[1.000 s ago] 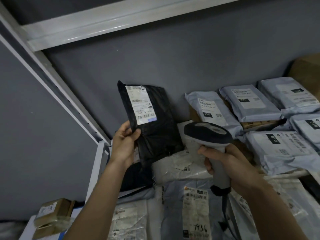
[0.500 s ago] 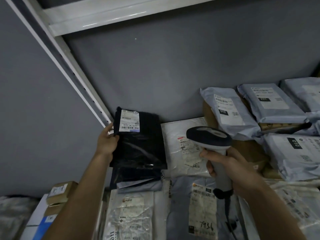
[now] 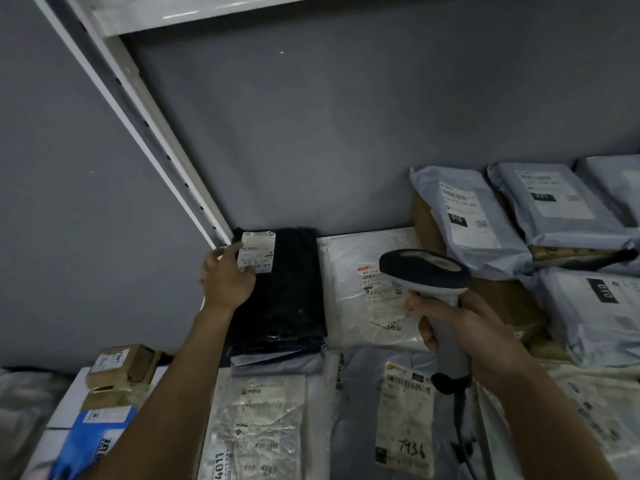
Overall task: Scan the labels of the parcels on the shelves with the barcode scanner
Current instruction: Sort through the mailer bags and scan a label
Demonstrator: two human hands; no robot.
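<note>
While the left hand [image 3: 227, 282] lies with loose, straight fingers on the black parcel [image 3: 280, 289] at the shelf's back left corner, partly covering its label [image 3: 257, 252], a scan there could misread. To the right, the right hand [image 3: 460, 327] grips the scanner [image 3: 424, 271], aimed over the white parcel [image 3: 367, 289]; crumpled labels nearby might be picked up instead.

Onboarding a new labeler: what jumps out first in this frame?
The barcode scanner, gripped in the right hand at centre right. Then the black parcel lying flat in the shelf's back-left corner, the left hand touching its white label.
</note>
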